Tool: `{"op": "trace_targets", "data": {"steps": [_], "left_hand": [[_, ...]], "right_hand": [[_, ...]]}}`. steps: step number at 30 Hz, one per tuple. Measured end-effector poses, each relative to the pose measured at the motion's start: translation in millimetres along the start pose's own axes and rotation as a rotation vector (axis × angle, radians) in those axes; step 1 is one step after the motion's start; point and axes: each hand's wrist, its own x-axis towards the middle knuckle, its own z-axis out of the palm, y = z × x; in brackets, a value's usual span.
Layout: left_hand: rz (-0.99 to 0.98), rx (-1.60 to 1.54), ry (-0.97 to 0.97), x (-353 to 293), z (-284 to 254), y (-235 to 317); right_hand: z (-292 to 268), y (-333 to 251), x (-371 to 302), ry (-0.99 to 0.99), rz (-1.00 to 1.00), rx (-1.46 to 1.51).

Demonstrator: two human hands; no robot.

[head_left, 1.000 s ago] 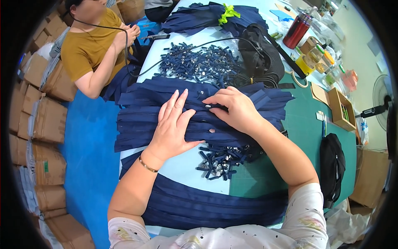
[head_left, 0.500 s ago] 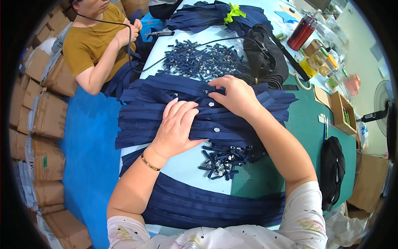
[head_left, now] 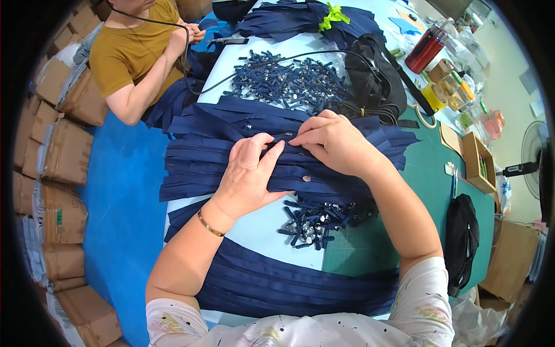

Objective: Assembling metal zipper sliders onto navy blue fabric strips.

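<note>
A layer of navy zipper strips (head_left: 193, 153) lies across the table under both my hands. Near its middle, my right hand (head_left: 341, 144) pinches a zipper strip between thumb and fingertips, beside a small metal slider (head_left: 288, 134). My left hand (head_left: 245, 173) meets it there, its fingertips bent onto the same strip and its thumb stretched out lower down. Another slider (head_left: 307, 178) shows on a nearer strip. Just below the layer lies a small pile of navy zipper pulls with silver sliders (head_left: 312, 225). What sits exactly between my fingertips is hidden.
A larger heap of zipper pulls (head_left: 283, 81) spreads beyond the strips, with a black bag (head_left: 373, 81) to its right. More navy strips (head_left: 289, 283) lie close to me. A red bottle (head_left: 426, 47) stands far right. A seated person (head_left: 136, 63) works at the left.
My right hand's spread thumb and fingers have closed into a pinch on the strip. My left fingertips have shifted right, up beside them. The view has moved slightly.
</note>
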Motion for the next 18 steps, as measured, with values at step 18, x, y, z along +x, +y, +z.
{"op": "trace_targets", "data": {"steps": [18], "left_hand": [[-0.021, 0.099, -0.081, 2.0, -5.0, 3.3]], "right_hand": [[-8.1, -8.3, 15.1, -0.118, 0.151, -0.028]]}}
